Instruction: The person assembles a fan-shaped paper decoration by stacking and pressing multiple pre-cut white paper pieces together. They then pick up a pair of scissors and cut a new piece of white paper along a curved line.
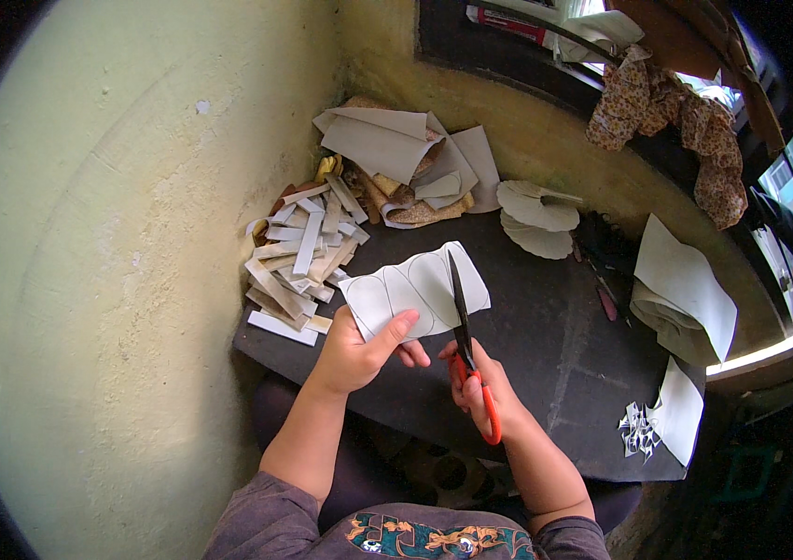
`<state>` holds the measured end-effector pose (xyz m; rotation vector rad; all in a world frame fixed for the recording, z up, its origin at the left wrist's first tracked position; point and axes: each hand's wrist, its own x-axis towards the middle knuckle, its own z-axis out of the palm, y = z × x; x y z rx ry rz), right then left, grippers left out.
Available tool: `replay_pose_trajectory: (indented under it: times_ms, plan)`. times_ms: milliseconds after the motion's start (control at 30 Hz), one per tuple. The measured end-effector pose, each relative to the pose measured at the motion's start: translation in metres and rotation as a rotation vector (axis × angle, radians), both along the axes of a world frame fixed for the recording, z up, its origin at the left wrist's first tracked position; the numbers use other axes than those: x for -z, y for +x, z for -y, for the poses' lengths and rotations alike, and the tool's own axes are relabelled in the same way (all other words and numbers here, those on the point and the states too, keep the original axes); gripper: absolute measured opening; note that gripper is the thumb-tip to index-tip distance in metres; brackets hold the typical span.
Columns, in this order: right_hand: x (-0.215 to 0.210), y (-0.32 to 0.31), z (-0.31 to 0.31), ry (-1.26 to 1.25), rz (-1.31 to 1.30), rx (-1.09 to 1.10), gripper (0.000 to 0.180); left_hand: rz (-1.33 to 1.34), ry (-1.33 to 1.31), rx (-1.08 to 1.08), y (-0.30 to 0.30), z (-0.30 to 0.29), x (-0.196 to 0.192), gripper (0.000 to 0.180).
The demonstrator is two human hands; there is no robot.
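Note:
My left hand grips a white sheet by its lower left part, thumb on top and fingers beneath. Curved outlines are drawn on the sheet in several rounded shapes side by side. In my right hand is a pair of scissors with orange-red handles and long dark blades. The blades point away from me and lie across the right part of the sheet. Whether they are fully closed is hard to make out. Both hands are above the near part of the dark table.
A heap of white and tan strips lies against the left wall. Behind are folded pale sheets and rounded cut pieces. At right sit a rolled white sheet and small white scraps. Patterned cloth hangs by the window.

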<state>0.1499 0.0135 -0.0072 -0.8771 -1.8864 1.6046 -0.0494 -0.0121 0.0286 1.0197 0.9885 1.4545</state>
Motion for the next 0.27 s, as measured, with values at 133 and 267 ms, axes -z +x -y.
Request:
replay_pose_trajectory:
  times_ms: [133, 267]
  plan:
    - [0.0004, -0.0004, 0.0007, -0.002, 0.008, 0.015, 0.049, 0.005, 0.000, -0.001, 0.0003, 0.0001, 0.0014, 0.018]
    - [-0.0004, 0.0002, 0.0014, 0.001, 0.029, 0.019, 0.049, 0.000, 0.002, 0.006, 0.0000, -0.0002, 0.0006, 0.019]
